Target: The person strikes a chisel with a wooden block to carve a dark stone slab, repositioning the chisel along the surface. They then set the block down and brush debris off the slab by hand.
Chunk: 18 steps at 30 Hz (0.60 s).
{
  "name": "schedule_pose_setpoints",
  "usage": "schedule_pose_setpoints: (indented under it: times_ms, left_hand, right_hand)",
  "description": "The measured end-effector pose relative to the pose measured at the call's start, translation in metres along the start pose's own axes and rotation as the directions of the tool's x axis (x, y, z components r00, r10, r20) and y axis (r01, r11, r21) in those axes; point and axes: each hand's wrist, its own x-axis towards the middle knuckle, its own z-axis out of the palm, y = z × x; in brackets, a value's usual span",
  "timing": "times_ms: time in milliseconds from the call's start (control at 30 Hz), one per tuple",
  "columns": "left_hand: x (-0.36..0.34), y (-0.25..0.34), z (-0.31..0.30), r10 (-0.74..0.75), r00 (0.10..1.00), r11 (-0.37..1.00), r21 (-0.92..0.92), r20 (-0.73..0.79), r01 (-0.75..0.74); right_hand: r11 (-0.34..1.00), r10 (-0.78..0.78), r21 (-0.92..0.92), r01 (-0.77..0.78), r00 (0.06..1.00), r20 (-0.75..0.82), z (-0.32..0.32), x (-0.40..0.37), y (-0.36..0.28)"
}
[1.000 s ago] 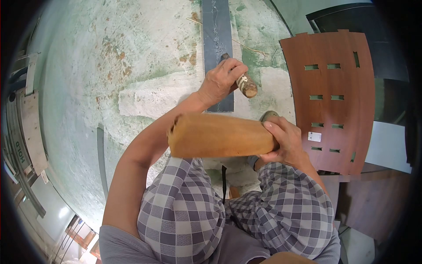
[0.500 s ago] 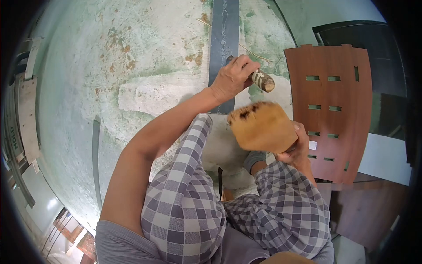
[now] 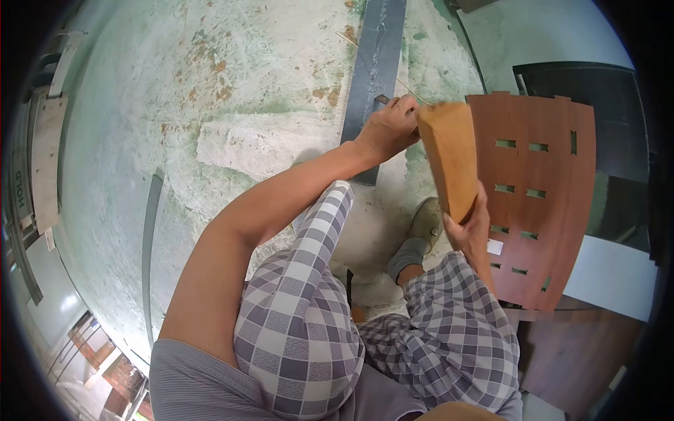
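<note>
My left hand [image 3: 390, 130] is closed around a chisel, whose short dark blade [image 3: 381, 99] pokes out on the far side over a long dark grey board [image 3: 365, 91]. A rough, pale chipped line runs along that board's middle. In my right hand [image 3: 469, 221] is a thick, light-brown wooden mallet [image 3: 453, 158], gripped at its near end and raised nearly upright. Its far end overlaps the place of the chisel's handle, right beside my left fist, so that handle is hidden.
The board lies on a worn, stained green-white floor [image 3: 253, 151]. To the right stands a reddish-brown slotted panel [image 3: 519, 168] with dark and white panels behind it. A thin grey strip [image 3: 151, 245] lies on the left. My shoe [image 3: 426, 223] is below the mallet.
The mallet has swung up and forward from beside my knee to the chisel's handle, turning its narrow side to view. My left hand keeps its hold on the chisel. The view has shifted slightly.
</note>
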Motion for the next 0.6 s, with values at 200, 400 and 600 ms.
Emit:
schedule_pose_setpoints:
  times_ms: [200, 400, 600]
  left_hand:
    - [-0.003, -0.003, 0.005, 0.058, 0.998, 0.993, 0.102, 0.038, -0.062]
    - [0.010, -0.003, 0.003, 0.121, 0.993, 0.983, 0.136, 0.012, -0.122]
    - [0.028, -0.008, 0.015, 0.124, 0.991, 0.977, 0.183, -0.053, -0.112]
  right_hand:
    - [0.989, 0.109, 0.108, -0.102, 0.992, -0.061, -0.006, -0.011, -0.003]
    - [0.998, 0.067, 0.018, -0.065, 0.985, -0.159, -0.017, -0.003, 0.016]
    - [1.000, 0.019, 0.021, -0.015, 0.977, -0.212, -0.024, -0.003, 0.006]
